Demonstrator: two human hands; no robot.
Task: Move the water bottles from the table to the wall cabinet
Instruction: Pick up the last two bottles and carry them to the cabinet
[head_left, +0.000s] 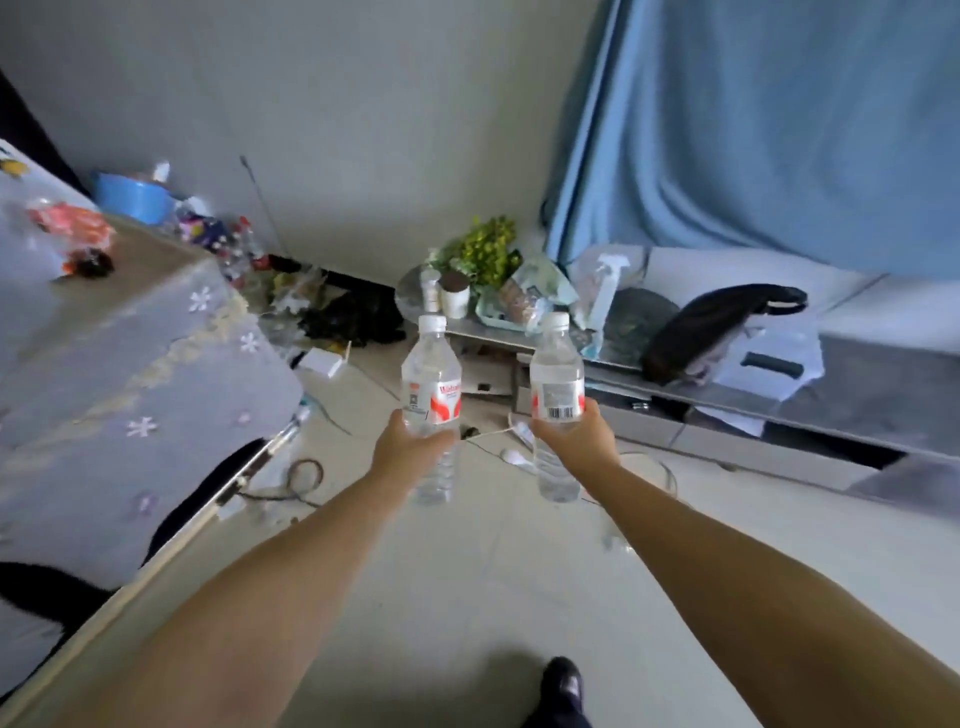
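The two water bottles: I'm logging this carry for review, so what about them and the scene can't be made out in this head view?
- Left bottle: middle hidden by the left hand; label print too blurred to read.
- Right bottle: middle hidden by the right hand; barcode text too small.
- Table: cut off by the left edge.
- Wall cabinet: cannot be told here.

Two clear water bottles (431, 382) (556, 379), white-capped, upright, side by side

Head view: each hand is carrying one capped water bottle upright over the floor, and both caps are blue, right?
Not quite. In the head view the left bottle in the left hand and the right bottle in the right hand have white caps; the rest stands.
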